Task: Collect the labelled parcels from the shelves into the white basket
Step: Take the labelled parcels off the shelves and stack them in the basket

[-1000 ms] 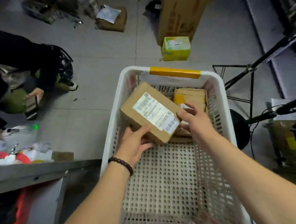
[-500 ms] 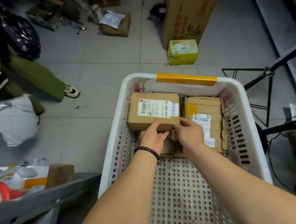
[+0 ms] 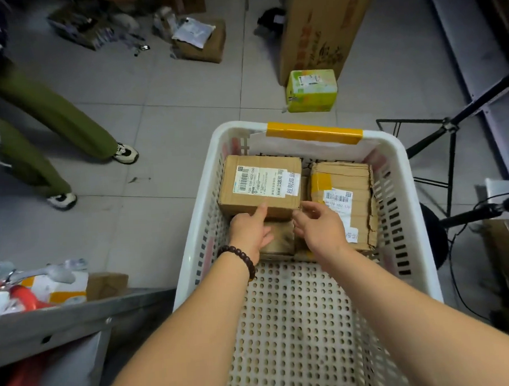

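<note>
The white basket (image 3: 399, 167) with a yellow-taped far rim stands in front of me. A brown labelled parcel (image 3: 260, 185) lies at its far left, on top of a smaller brown parcel (image 3: 279, 238). A worn labelled parcel (image 3: 343, 203) with yellow tape lies at the far right. My left hand (image 3: 250, 230), with a bead bracelet at the wrist, touches the near side of the left parcel with relaxed fingers. My right hand (image 3: 320, 227) hovers just off that parcel's near right corner, fingers loose and holding nothing.
A grey metal shelf (image 3: 62, 318) with packets juts in at lower left. Another person in green trousers (image 3: 46, 121) stands on the left. A green box (image 3: 311, 91) and a tall carton (image 3: 318, 24) sit beyond the basket. A black tripod (image 3: 448, 141) stands on the right.
The brown labelled parcel has been lowered from a tilt to lie flat at the basket's far left. Both hands have loosened from it and drawn back a little. The other person stood up.
</note>
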